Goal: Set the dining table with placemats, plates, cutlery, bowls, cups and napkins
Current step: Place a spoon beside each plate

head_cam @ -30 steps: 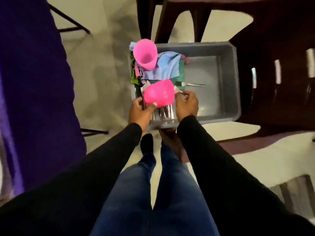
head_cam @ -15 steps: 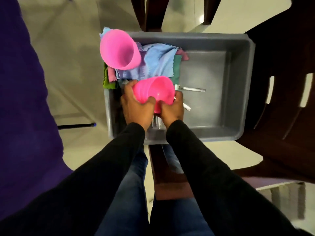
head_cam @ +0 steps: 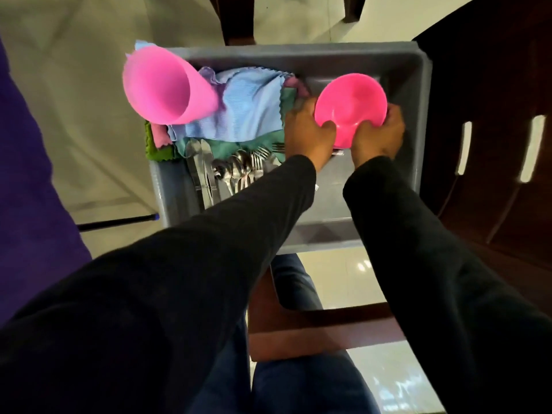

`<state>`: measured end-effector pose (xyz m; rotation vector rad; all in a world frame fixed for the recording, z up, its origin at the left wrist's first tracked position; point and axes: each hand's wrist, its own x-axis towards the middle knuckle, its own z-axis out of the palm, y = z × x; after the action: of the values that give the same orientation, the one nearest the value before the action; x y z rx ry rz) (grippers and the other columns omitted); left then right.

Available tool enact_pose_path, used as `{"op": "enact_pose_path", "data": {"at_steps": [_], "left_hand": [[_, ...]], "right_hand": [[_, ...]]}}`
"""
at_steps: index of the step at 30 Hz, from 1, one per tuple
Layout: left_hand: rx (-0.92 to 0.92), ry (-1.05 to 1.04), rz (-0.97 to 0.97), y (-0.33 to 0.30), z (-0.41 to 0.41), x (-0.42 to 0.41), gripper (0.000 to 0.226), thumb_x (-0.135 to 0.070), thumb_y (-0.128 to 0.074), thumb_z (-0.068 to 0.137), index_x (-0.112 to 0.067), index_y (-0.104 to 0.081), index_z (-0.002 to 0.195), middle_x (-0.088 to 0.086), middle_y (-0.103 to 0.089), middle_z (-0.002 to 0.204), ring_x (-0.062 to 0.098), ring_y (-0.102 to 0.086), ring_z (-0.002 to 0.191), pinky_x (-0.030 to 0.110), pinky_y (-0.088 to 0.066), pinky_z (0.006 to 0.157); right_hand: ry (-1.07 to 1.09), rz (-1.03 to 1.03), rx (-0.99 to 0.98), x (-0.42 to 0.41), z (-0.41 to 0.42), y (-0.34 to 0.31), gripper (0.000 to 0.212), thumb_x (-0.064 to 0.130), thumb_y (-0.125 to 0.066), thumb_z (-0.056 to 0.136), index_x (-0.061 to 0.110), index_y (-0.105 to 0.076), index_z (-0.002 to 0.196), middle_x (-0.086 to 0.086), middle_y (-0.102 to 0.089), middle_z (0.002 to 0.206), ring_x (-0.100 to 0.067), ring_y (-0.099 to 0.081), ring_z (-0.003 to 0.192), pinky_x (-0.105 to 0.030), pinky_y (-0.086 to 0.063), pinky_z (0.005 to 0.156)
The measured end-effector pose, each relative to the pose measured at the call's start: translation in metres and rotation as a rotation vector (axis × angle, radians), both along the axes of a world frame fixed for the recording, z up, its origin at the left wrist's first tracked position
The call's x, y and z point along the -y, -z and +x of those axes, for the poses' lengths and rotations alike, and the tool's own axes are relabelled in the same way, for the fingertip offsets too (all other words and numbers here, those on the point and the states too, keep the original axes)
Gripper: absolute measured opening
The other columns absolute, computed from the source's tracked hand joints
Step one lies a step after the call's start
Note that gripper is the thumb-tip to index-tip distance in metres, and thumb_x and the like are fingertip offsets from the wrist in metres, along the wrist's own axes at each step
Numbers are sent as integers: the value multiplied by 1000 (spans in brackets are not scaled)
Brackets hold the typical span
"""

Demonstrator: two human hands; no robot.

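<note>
Pink bowls [head_cam: 351, 107], stacked, sit clamped between the left hand [head_cam: 307, 131] and right hand [head_cam: 378, 135] over the grey tub [head_cam: 418, 121]; cups [head_cam: 167, 88], napkins [head_cam: 251, 109] and cutlery [head_cam: 236, 171] are still inside, so setting looks barely begun.

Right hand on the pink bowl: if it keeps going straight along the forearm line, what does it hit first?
Likely the far wall of the gray bin. The right hand grips the pink bowl and points away from the body; nothing else shows beyond it, though depth is unclear.
</note>
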<state>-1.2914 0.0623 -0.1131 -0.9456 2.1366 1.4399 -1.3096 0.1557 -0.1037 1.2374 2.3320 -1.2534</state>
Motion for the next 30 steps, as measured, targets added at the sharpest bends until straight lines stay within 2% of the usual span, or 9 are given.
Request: {"op": "enact_pose_path", "data": {"at_steps": [3, 5, 8, 11, 13, 15, 19, 24, 30], "left_hand": [[-13, -39, 45, -3, 11, 2, 55, -39, -63, 82, -18, -58, 132, 9, -65, 121, 26, -63, 108, 38, -53, 95], [-27, -115, 26, -10, 25, 6, 51, -44, -64, 90, -13, -59, 130, 13, -63, 122, 27, -62, 108, 34, -51, 93], [-22, -284, -68, -19, 63, 19, 30, -33, -61, 97, -14, -63, 120, 10, -61, 117, 19, -60, 97, 35, -51, 90], [70, -438, -143, -20, 109, 37, 22, -27, -60, 99, -14, -64, 115, 9, -61, 117, 7, -59, 84, 35, -53, 88], [142, -489, -212, -21, 136, 51, 20, -23, -62, 97, -15, -62, 115, 6, -60, 119, 2, -58, 84, 32, -53, 89], [199, -483, -275, -19, 156, 66, 23, -23, -67, 94, -16, -61, 116, 4, -58, 117, 14, -60, 95, 36, -53, 92], [249, -424, -333, -11, 164, 90, 36, -25, -74, 87, -13, -61, 119, 7, -61, 117, 21, -62, 97, 39, -52, 93], [318, -354, -289, -4, 152, 99, 42, -31, -79, 84, -17, -64, 121, 2, -67, 117, 19, -64, 106, 29, -49, 90], [410, -315, -256, 3, 141, 103, 37, -25, -77, 86, -16, -62, 119, -1, -69, 108, 21, -64, 105, 36, -52, 93]], "right_hand": [[16, -98, -25, -1, 8, 0, 49, 9, -64, 83, 14, -56, 131, -4, -65, 120, -15, -63, 100, -20, -50, 83], [72, -176, -88, 1, 20, -5, 68, 29, -70, 88, 13, -39, 147, -6, -55, 134, -11, -58, 108, -15, -47, 87], [225, -118, -91, 20, 57, -21, 68, 47, -56, 97, 16, -30, 151, -7, -43, 137, -12, -50, 110, 3, -35, 67], [231, 78, -123, 41, 103, -30, 35, 33, -59, 98, 6, -54, 119, -9, -53, 111, -11, -55, 88, -13, -36, 68], [46, -22, -22, 57, 126, -25, 5, 15, -64, 93, 10, -62, 94, 0, -61, 86, 3, -54, 69, -20, -44, 71], [-199, -208, 126, 76, 143, -17, 9, 9, -67, 89, 16, -69, 84, 3, -67, 76, -4, -61, 69, -29, -53, 74], [-547, -262, 297, 114, 146, -8, 15, 13, -68, 89, 11, -77, 101, -5, -76, 97, -16, -69, 87, -27, -55, 88], [-560, -119, 327, 134, 128, -2, 21, 14, -63, 92, 10, -75, 109, -8, -75, 105, -21, -69, 96, -23, -51, 91], [-518, -58, 386, 140, 119, 6, 18, 13, -59, 95, 10, -73, 106, -9, -72, 108, -24, -66, 99, -21, -44, 82]]}}
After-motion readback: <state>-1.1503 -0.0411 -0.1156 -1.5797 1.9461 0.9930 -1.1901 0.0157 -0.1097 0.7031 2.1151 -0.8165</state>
